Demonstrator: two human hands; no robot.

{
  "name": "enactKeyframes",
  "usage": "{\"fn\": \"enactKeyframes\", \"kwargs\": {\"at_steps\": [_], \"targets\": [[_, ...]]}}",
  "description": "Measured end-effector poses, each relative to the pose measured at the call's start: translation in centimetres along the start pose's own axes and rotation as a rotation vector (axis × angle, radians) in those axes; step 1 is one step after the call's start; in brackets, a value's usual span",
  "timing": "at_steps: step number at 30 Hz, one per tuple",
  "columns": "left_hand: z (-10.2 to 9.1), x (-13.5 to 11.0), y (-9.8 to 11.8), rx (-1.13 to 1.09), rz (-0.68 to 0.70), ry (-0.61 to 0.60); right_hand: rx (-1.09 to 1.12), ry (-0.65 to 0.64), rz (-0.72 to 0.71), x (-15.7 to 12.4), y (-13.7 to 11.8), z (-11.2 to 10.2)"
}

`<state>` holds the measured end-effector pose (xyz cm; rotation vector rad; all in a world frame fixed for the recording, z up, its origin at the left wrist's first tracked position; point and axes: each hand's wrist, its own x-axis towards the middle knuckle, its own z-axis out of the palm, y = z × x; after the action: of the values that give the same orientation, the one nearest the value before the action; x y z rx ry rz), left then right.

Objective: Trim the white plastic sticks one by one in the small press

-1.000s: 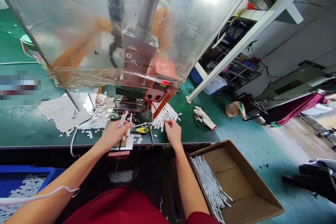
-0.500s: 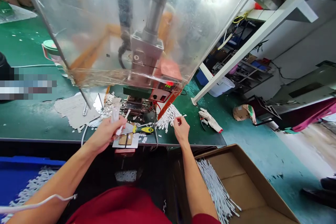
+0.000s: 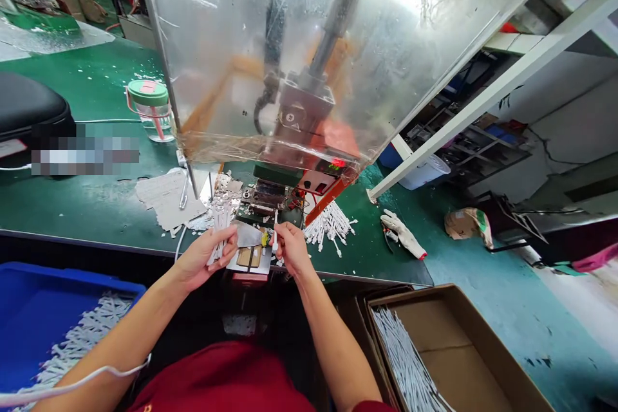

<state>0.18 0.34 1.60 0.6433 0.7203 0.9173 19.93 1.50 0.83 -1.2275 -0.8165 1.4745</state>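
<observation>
My left hand is closed around a small bunch of white sticks, at the front edge of the green table. My right hand pinches a single white stick upright, just in front of the press machine. A loose pile of white sticks lies on the table to the right of my right hand. A yellow-handled tool lies between my hands.
A clear plastic guard hangs over the press. Paper scraps and a green-lidded cup sit at left. A blue bin with white pieces is lower left, a cardboard box of sticks lower right. A work glove lies at right.
My right hand left the stick pile and moved left toward the press with one stick. My left hand drew back slightly with its bunch. The view shifted left.
</observation>
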Motion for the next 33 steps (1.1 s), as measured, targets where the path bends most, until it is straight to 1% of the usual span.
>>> {"fn": "enactKeyframes", "kwargs": {"at_steps": [3, 9, 21, 27, 31, 33], "targets": [[-0.2, 0.0, -0.2, -0.009, -0.006, 0.002, -0.017, 0.016, 0.024, 0.3, 0.0, 0.2], [0.0, 0.3, -0.5, 0.003, -0.004, -0.006, -0.006, 0.032, 0.078, 0.6, 0.1, 0.4], [0.5, 0.5, -0.7, 0.13, 0.013, 0.002, 0.026, 0.005, 0.095, 0.6, 0.1, 0.5], [0.8, 1.0, -1.1, 0.293, -0.018, 0.055, 0.064, -0.01, 0.096, 0.8, 0.0, 0.5], [1.7, 1.7, -1.3, 0.409, -0.049, 0.118, 0.064, -0.009, 0.097, 0.7, -0.3, 0.5], [2.2, 2.0, -1.5, 0.439, -0.028, 0.147, 0.053, -0.008, 0.098, 0.6, -0.5, 0.6]]}}
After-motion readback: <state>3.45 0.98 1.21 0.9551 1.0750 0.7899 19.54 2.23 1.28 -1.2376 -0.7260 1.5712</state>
